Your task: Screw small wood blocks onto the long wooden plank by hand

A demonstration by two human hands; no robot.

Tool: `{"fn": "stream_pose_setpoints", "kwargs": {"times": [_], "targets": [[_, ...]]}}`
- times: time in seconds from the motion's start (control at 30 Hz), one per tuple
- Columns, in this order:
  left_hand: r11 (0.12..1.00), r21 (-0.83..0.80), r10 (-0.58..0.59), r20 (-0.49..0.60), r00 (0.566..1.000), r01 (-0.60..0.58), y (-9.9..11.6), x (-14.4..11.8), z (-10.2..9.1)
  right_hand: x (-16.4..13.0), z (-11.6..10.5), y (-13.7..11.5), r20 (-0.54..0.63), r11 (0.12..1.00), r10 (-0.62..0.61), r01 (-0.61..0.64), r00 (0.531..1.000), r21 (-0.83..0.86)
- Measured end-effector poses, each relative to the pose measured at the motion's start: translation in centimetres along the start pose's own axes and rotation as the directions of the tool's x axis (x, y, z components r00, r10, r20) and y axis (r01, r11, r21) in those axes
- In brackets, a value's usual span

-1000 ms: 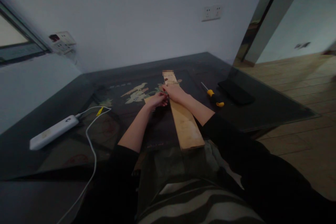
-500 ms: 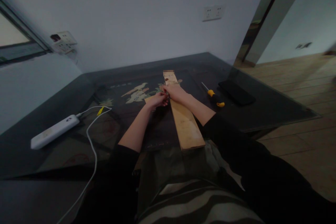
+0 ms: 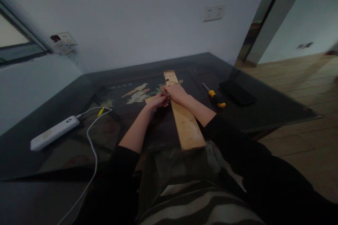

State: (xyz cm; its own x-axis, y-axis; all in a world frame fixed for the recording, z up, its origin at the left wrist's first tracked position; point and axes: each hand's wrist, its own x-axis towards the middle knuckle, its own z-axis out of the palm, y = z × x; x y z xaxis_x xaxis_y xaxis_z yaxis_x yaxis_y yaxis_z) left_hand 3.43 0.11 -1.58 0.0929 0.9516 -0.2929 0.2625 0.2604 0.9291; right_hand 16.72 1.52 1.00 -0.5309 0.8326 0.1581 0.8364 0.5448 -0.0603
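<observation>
A long wooden board (image 3: 187,128) lies lengthwise on the dark table, its near end towards my body. Across its far half rests my right hand (image 3: 177,93), with thumb and fingertips bent in at the board's left edge. My left hand (image 3: 159,100) meets them there, fingers curled and pinched together. Whatever small thing the fingertips hold is too tiny to make out. From beneath my left hand pokes the pale corner of another piece of wood (image 3: 148,101).
A yellow and black screwdriver (image 3: 214,96) and a flat black object (image 3: 236,93) lie to the right on the table (image 3: 126,126). To the left are a white power strip (image 3: 55,133) and its cable (image 3: 91,140). A wall (image 3: 142,24) stands behind.
</observation>
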Motion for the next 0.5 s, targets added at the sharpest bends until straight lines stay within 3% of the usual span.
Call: {"fn": "stream_pose_setpoints", "kwargs": {"times": [0.2, 0.5], "targets": [[1.0, 0.009, 0.004, 0.01, 1.0, -0.005, -0.09, 0.04, -0.04, 0.44, 0.75, 0.05, -0.074, 0.996, 0.093, -0.093, 0.993, 0.008], [1.0, 0.011, 0.008, -0.003, 1.0, -0.008, -0.04, -0.03, -0.03, 0.38, 0.4, 0.16, -0.063, 1.0, 0.015, -0.015, 0.998, 0.015]]}}
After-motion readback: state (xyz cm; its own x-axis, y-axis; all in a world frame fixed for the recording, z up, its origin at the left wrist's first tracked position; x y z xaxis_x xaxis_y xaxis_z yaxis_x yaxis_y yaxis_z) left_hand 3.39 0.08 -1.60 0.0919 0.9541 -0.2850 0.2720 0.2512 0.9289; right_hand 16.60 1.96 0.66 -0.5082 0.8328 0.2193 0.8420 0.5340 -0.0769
